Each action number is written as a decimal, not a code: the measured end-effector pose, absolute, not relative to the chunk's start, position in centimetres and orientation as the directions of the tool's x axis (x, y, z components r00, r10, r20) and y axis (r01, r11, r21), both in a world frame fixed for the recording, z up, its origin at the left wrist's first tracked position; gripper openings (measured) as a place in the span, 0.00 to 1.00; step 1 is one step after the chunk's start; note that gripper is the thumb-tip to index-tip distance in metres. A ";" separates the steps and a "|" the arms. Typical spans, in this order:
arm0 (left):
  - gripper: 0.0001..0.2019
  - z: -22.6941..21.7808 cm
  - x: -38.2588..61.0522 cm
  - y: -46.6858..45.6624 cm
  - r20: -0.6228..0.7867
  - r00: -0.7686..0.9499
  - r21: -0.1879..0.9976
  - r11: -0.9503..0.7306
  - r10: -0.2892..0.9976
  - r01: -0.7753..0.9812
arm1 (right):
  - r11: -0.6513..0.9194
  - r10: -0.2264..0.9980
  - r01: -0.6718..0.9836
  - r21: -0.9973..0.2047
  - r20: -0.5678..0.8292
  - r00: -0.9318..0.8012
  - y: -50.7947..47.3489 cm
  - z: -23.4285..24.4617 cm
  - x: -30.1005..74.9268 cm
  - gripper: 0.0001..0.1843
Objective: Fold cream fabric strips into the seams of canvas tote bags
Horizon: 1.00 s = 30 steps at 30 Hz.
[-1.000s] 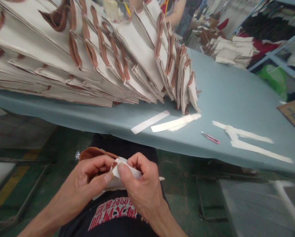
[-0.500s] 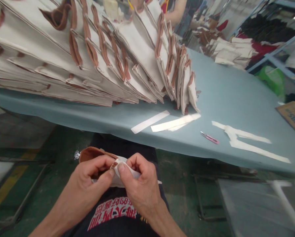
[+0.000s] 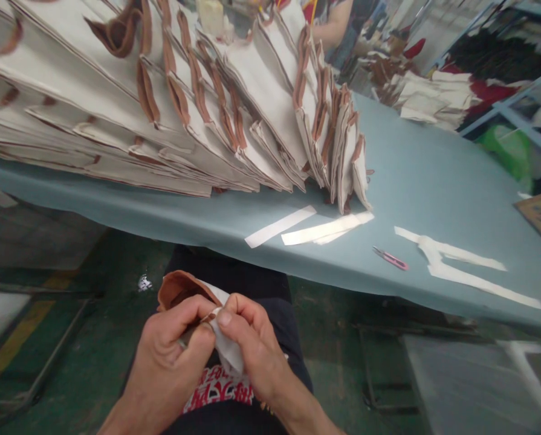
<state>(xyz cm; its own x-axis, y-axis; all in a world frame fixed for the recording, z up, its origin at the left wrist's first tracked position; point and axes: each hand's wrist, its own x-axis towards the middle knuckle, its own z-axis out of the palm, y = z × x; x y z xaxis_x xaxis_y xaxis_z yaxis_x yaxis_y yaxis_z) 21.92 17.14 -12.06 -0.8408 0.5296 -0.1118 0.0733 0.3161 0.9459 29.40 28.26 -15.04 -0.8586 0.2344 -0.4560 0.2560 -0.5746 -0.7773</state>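
Over my lap, both hands pinch a small white fabric piece with brown trim (image 3: 176, 284). My left hand (image 3: 173, 347) has thumb and forefinger closed on its brown-edged seam. Right beside it, my right hand (image 3: 256, 338) pinches the white cloth, fingertips almost touching those of the left. The brown part opens like a cuff at the upper left, and a white flap hangs down between the hands. Whatever lies right under the fingertips is hidden.
A large stack of white pieces with brown edging (image 3: 261, 96) covers the left of the blue-green table (image 3: 415, 163). White strips (image 3: 324, 229) and pink thread snips (image 3: 391, 258) lie near its front edge. A person's arm (image 3: 333, 27) shows behind the stack.
The fabric piece has tilted, its brown opening turned up more and its white part now hanging down. Both hands remain pinched on it. The view has shifted slightly.
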 end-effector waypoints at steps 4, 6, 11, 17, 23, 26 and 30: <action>0.14 -11.7 22.3 17.4 -0.064 -0.854 0.942 0.315 0.517 0.120 | -0.739 0.189 0.206 -0.642 -0.491 -0.850 27.9 -15.1 29.1 0.33; 0.14 -11.4 22.1 17.5 -0.054 -0.846 0.942 0.308 0.530 0.133 | -0.775 0.147 0.210 -0.596 -0.493 -0.857 28.1 -15.0 28.8 0.34; 0.13 -11.3 20.5 17.5 -0.051 -0.765 0.960 0.242 0.641 0.139 | -0.762 0.158 0.218 -0.610 -0.501 -0.851 29.0 -14.5 28.5 0.35; 0.12 -11.8 17.8 16.8 -0.005 -0.577 0.959 0.167 0.817 0.229 | -0.598 0.089 0.293 -0.746 -0.425 -0.901 31.2 -14.3 29.0 0.38; 0.12 -10.1 18.0 16.7 0.052 -0.453 0.931 0.121 0.890 0.343 | -0.288 0.178 0.313 -0.905 -0.372 -0.911 32.3 -14.4 29.1 0.33; 0.12 -8.9 18.5 17.1 -0.011 -0.432 0.945 0.151 0.902 0.290 | -0.040 0.350 0.309 -0.950 -0.303 -0.886 32.3 -14.8 29.6 0.24; 0.12 -8.4 18.2 17.6 -0.133 -0.434 0.954 0.234 0.891 0.188 | 0.187 0.642 0.174 -0.967 -0.014 -0.767 33.3 -13.5 31.3 0.13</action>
